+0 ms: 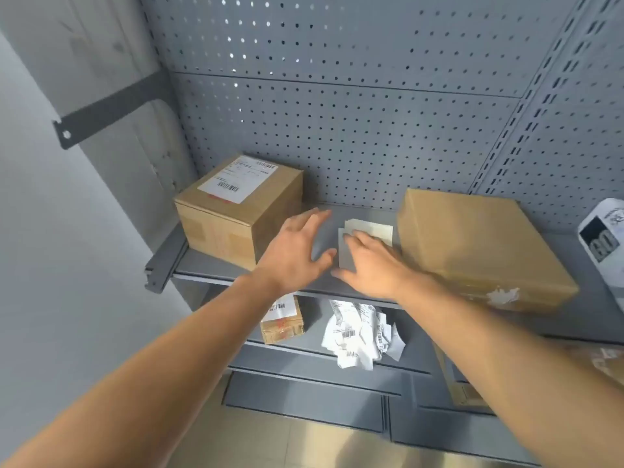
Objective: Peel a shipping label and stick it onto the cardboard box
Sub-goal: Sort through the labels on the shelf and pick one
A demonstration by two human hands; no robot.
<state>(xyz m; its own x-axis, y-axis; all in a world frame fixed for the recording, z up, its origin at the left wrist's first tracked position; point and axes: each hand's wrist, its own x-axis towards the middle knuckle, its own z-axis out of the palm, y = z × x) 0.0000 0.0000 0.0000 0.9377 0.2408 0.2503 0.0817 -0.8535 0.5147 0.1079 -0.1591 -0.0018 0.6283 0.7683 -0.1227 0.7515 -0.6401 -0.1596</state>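
Right now your view is filled by a grey pegboard back panel with a grey metal shelf running along its foot. Biggest on that shelf is the plain cardboard box at the right, lying flat, with a torn white patch on its near side. At the left end sits a smaller, taller labelled box; its white shipping label carries barcodes and fine print too small to read.

Between the two boxes lies the stack of label sheets. Your right hand rests on it, fingers pressed flat on the top grey sheet, not pinching it. Your left hand hovers just beside, fingers spread, holding nothing.

On the lower shelf sit a small taped parcel bearing a barcode and a heap of crumpled labels with barcodes showing. At the far right edge stands a white device with dark markings I cannot read.
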